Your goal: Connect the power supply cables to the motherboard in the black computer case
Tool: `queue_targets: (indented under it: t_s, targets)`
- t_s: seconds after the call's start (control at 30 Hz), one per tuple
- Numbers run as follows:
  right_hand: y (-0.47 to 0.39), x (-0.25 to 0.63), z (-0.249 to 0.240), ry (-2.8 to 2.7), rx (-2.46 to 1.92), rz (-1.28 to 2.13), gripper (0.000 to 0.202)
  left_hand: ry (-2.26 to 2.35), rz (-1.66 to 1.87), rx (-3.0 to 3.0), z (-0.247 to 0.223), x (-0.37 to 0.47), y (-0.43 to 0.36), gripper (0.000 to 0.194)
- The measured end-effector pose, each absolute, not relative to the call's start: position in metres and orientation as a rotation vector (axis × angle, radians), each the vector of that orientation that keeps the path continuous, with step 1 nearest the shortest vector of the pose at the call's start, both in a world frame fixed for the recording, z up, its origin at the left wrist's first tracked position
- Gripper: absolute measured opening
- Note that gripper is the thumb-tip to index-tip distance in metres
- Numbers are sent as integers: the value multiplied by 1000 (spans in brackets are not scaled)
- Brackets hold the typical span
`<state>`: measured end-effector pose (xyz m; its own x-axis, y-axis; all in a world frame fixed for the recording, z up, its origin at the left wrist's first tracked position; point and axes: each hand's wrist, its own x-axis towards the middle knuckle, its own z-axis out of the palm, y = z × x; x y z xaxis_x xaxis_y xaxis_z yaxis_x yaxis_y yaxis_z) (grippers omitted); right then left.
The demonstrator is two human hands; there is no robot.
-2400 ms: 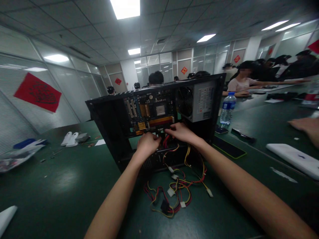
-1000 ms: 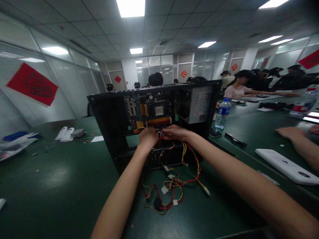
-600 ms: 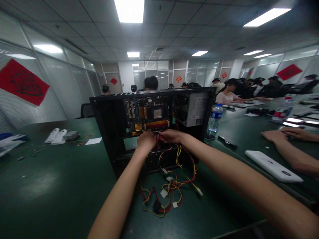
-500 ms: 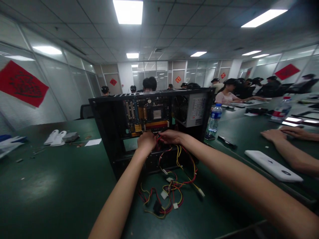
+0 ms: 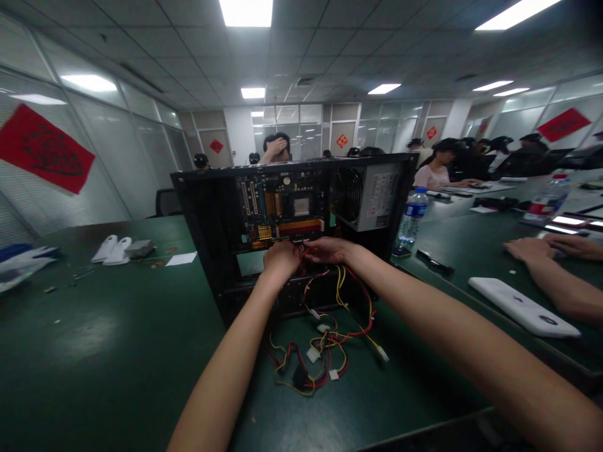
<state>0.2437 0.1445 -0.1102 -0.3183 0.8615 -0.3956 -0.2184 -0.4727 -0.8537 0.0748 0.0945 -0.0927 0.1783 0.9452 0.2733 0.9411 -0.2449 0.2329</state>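
An open black computer case [image 5: 221, 263] stands on the green table with a motherboard [image 5: 282, 207] and a power supply [image 5: 381, 196] inside. Both hands meet below the motherboard's lower edge. My left hand [image 5: 281, 258] is closed round thin cables [image 5: 303, 252], part of which look red. From the right, my right hand [image 5: 328, 250] pinches the same cables between its fingertips. My fingers hide the cable ends, so I cannot tell whether they touch the board. Loose power cables [image 5: 343, 339] with white and black connectors hang out of the case and lie in front of it.
Right of the case stand a water bottle [image 5: 412, 216] and a white device [image 5: 522, 306]; another person's hands [image 5: 530, 251] rest beyond. White objects [image 5: 113, 250], a grey block [image 5: 140, 249] and a paper slip [image 5: 181, 258] lie on the left. People sit farther back.
The view has shifted slightly, so the case sits a little higher and further right. Both hands stay at the cables with nearly the same grip. A person behind the case has raised a hand to their head.
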Motion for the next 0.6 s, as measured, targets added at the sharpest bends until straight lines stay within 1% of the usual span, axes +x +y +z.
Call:
queue_targets:
  t_s: [0.27, 0.6]
  targets:
    - [141, 241, -110, -916, -1155, 1803, 16, 1941, 586, 2428, -92, 77, 90, 38]
    - [145, 246, -114, -924, -1102, 1766, 6, 1900, 531, 2408, -87, 77, 85, 38]
